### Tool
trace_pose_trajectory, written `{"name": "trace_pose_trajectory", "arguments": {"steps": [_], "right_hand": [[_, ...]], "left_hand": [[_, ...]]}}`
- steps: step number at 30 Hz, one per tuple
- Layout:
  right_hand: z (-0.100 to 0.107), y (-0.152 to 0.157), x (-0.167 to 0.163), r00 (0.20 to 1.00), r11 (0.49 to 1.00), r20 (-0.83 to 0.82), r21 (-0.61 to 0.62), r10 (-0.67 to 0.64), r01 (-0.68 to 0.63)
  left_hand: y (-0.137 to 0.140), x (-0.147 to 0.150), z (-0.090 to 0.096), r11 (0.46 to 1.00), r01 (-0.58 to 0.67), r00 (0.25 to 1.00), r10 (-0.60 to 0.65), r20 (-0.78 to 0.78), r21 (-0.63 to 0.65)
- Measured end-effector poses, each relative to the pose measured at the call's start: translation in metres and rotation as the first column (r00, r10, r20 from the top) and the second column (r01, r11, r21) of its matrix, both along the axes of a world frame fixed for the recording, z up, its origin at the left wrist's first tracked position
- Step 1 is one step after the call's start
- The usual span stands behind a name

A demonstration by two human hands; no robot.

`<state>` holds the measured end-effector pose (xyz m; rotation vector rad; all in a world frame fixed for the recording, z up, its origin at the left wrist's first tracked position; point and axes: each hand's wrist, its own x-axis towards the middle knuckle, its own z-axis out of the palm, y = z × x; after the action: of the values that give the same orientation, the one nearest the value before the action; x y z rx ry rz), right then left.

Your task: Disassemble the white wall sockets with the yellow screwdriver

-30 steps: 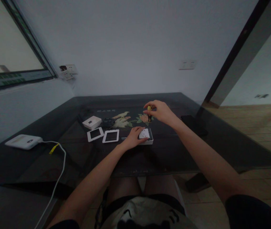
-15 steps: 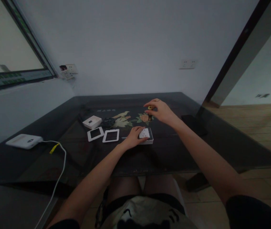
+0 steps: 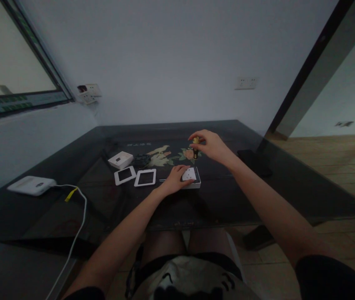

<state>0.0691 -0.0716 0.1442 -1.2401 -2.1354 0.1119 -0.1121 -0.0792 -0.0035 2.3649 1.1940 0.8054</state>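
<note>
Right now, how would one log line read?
left hand: resting on socket | right hand: holds small screwdriver upright above it

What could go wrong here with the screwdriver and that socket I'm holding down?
The right hand grips the screwdriver only at its top, so the tip might slip off the white socket. The left hand rests right beside that spot and could get jabbed. A slip could also scratch the glass tabletop.
</note>
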Motion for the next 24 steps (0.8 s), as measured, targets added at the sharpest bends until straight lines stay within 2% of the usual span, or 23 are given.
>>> {"name": "trace_pose_trajectory", "arguments": {"steps": [5, 8, 12, 14, 20, 24], "right_hand": [[-0.007, -0.005, -0.007, 0.979, 0.973, 0.058, 0.137, -0.195, 0.185], [-0.006, -0.001, -0.004, 0.985, 0.982, 0.055, 0.107, -0.163, 0.157], [0.002, 0.003, 0.004, 1.0, 0.999, 0.031, -0.044, 0.004, -0.003], [0.004, 0.002, 0.004, 0.998, 0.997, 0.039, -0.065, 0.046, -0.043], [-0.005, -0.004, -0.006, 0.984, 0.981, 0.079, 0.12, -0.16, 0.15], [-0.003, -0.001, -0.002, 0.985, 0.989, 0.108, 0.076, -0.134, 0.126]], "left_hand": [[0.001, 0.001, 0.0, 1.0, -0.003, 1.0, 0.003, 0.004, 0.005], [0.001, 0.001, 0.0, 1.0, -0.008, 1.0, 0.008, -0.001, -0.007], [-0.001, 0.001, 0.002, 1.0, -0.005, 1.0, 0.005, -0.005, -0.009], [-0.002, 0.001, 0.002, 1.0, -0.002, 1.0, 0.002, 0.0, -0.007], [0.0, 0.001, 0.001, 1.0, -0.008, 1.0, 0.008, -0.016, 0.006], [0.003, 0.001, -0.001, 1.0, -0.005, 0.999, 0.005, -0.036, 0.004]]}}
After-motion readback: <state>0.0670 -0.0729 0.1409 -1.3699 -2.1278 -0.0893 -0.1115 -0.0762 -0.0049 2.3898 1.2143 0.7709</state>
